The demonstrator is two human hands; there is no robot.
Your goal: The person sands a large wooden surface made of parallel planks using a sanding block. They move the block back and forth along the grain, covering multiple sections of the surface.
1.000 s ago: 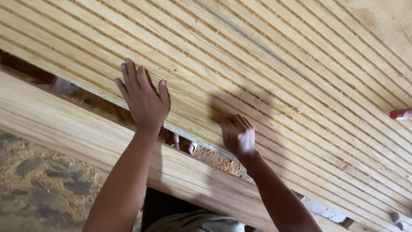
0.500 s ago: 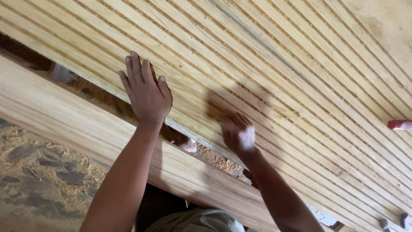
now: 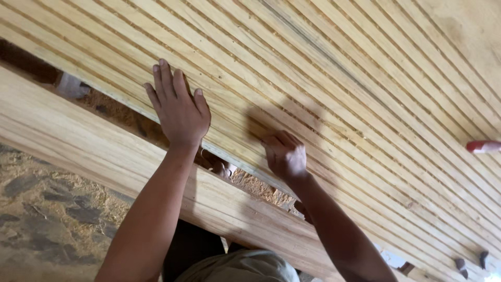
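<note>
- Pale grooved wooden panel [image 3: 334, 78] fills the view, its many parallel ridges running diagonally.
- One plank [image 3: 78, 151] lies below it, smooth-grained; a sawdust-filled gap [image 3: 125, 112] separates the two.
- Left hand [image 3: 180, 107] presses flat on the panel's edge, fingers spread.
- Right hand [image 3: 284, 154] rests curled on the ridges; whether it holds anything cannot be told.
- One red object [image 3: 482, 147] pokes in at the right edge.

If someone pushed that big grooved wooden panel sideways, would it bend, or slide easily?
The grooved wooden panel would probably stay stiff: its long ribs run unbroken. It looks heavy, being wide, so it would likely drag rather than glide. The left hand lies flat on it and the right hand presses curled near its edge, which hints at a rough, grippy surface.
</note>
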